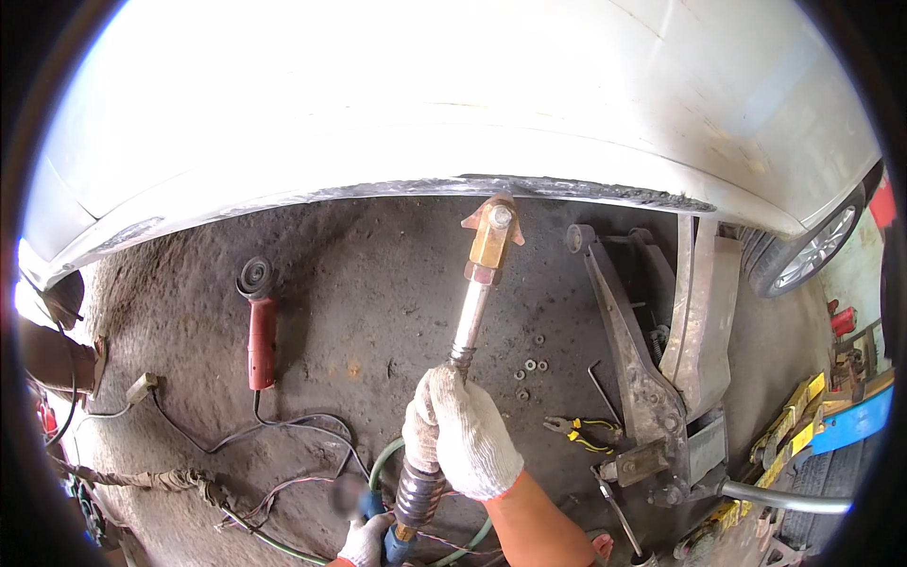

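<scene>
Gloved right hand (460,433) closed in a fist, forearm bare; gloved left hand (367,541) curled low.

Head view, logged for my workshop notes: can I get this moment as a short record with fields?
Setting: oily ground under the raised white car body
Right hand: gloved, gripping the shaft of the long tool
Left hand: gloved, at the tool's lower end by the hoses
Tool tip: brass head at the sill edge
Left of it: red angle grinder
Right of it: pliers, floor jack
</scene>
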The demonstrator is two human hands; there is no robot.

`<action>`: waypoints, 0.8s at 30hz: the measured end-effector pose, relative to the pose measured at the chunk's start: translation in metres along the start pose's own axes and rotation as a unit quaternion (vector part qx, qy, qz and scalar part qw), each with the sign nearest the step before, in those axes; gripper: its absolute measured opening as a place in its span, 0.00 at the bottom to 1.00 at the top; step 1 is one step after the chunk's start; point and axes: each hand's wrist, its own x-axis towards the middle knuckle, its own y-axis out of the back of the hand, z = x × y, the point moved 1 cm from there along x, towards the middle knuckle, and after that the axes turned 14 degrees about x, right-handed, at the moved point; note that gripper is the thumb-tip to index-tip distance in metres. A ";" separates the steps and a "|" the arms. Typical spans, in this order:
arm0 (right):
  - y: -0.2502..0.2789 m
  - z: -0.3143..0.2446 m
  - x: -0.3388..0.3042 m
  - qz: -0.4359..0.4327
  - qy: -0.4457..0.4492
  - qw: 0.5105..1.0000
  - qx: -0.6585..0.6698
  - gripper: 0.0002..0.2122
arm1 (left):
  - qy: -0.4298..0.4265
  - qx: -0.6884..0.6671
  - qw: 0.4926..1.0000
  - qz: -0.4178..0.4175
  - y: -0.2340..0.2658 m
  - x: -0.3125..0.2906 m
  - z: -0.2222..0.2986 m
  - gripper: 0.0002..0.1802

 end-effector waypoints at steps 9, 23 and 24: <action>-0.002 -0.003 0.002 0.003 -0.008 1.000 -0.018 0.19 | 0.033 -0.009 0.999 -0.002 -0.002 -0.006 0.008 0.19; -0.008 -0.004 0.002 0.017 -0.009 0.999 -0.032 0.15 | 0.023 -0.007 1.000 -0.018 0.006 0.002 0.001 0.15; -0.006 -0.004 0.004 0.007 -0.022 0.999 -0.030 0.14 | 0.031 -0.024 0.999 -0.033 0.007 0.002 0.003 0.14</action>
